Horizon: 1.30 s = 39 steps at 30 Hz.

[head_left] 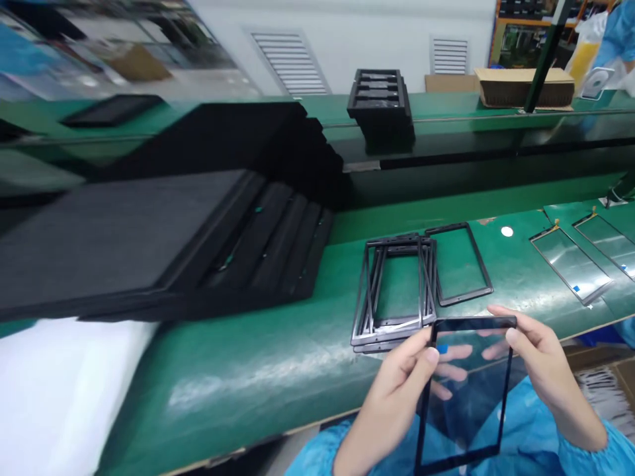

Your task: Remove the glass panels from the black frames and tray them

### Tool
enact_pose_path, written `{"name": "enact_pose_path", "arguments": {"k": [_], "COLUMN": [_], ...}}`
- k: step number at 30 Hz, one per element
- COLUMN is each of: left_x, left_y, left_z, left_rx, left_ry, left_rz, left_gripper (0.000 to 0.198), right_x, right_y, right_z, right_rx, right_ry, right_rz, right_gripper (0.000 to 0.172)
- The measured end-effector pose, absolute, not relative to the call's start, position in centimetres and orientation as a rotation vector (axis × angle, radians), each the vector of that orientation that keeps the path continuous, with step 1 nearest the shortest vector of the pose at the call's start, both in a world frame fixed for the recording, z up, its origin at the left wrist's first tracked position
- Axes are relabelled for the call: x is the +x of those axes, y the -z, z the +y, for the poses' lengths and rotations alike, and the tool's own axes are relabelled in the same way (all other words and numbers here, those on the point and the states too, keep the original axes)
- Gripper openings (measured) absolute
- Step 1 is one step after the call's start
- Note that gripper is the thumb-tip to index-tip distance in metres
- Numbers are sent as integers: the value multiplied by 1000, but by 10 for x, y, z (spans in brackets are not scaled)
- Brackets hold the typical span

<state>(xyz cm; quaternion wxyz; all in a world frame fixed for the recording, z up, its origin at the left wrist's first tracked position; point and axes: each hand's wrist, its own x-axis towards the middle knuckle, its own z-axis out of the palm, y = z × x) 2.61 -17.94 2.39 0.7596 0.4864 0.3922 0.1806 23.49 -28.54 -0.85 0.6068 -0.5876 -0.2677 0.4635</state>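
Observation:
A clear glass panel with a black frame (469,403) is held up in front of my body, tilted, with a small blue sticker near its upper left corner. My left hand (404,383) grips its left edge, thumb on the near face and fingers showing through the glass behind. My right hand (538,357) grips the upper right edge and corner in the same way. Just beyond the panel, a loose stack of black rectangular frames (370,297) lies on the green bench (258,370). One more black frame (483,261) lies beside the stack, on its right.
Large stacked black foam trays (124,231) fill the left side, with a white sheet (64,396) below them. Two transparent panels (570,264) lie on the right. On the back shelf stand black holders (380,99) and a cardboard box (510,89). A person's blue sleeve (618,36) shows top right.

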Motion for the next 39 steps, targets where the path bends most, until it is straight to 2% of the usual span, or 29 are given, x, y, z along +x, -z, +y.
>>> {"name": "enact_pose_path", "arguments": {"k": [11, 17, 24, 27, 30, 33, 35, 39], "left_x": [20, 22, 10, 12, 21, 28, 27, 16], "left_y": [-18, -23, -27, -34, -40, -39, -35, -26], "left_z": [-187, -186, -166, -157, -157, -160, -161, -161], "left_rx": [920, 929, 1443, 1713, 1776, 1652, 1523, 1282], "left_ry": [-476, -462, -511, -382, -259, -194, -240, -437], "left_rz": [877, 953, 877, 753, 717, 710, 780, 1004], "left_gripper": [54, 48, 52, 38, 33, 34, 33, 36], "right_x": [220, 213, 215, 213, 209, 211, 221, 255], "right_y": [-3, -8, -4, -2, -1, -4, -6, 2], "right_z": [-290, -286, -288, -286, -282, -282, -287, -305], "right_rx": [-1310, -1318, -1380, -1416, -1499, -1570, -1585, -1713], "right_ry": [-1036, -1019, -1051, -1085, -965, -796, -674, -301], "right_rz": [-635, -611, -808, -942, -1009, -1052, -1068, -999], "right_gripper": [38, 43, 35, 28, 21, 28, 31, 23]}}
